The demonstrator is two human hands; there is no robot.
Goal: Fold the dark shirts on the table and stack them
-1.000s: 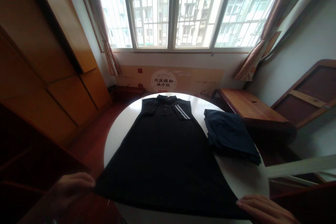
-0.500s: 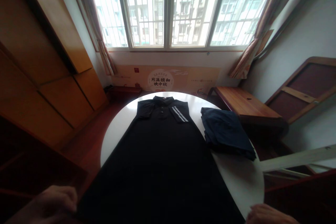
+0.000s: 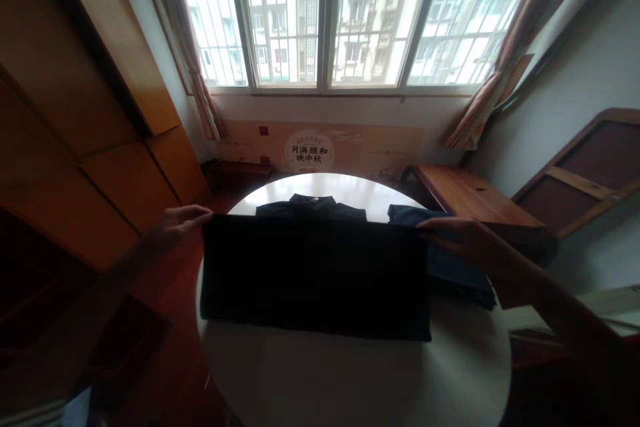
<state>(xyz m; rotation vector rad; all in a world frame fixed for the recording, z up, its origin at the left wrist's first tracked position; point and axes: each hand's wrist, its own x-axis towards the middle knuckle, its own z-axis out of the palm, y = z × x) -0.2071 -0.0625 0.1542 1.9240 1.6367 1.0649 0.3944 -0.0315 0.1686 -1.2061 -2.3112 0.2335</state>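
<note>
A black polo shirt lies across the round white table, its lower half lifted and doubled over toward the collar. The collar and shoulders show beyond the raised hem. My left hand pinches the hem's left corner, out past the table's left side. At the opposite corner my right hand also grips the hem, fingers closed, in front of the dark blue folded garment. Between both hands the cloth is stretched straight. The sleeves are mostly hidden behind it.
Right of the table stands a wooden bench-like table, with a wood-framed panel leaning by the wall. Wooden cabinets line the left side. A barred window is behind, above a printed banner.
Both hands have moved up and away from me, carrying the shirt's hem toward the collar. The near part of the table is now uncovered, and the shirt is doubled over.
</note>
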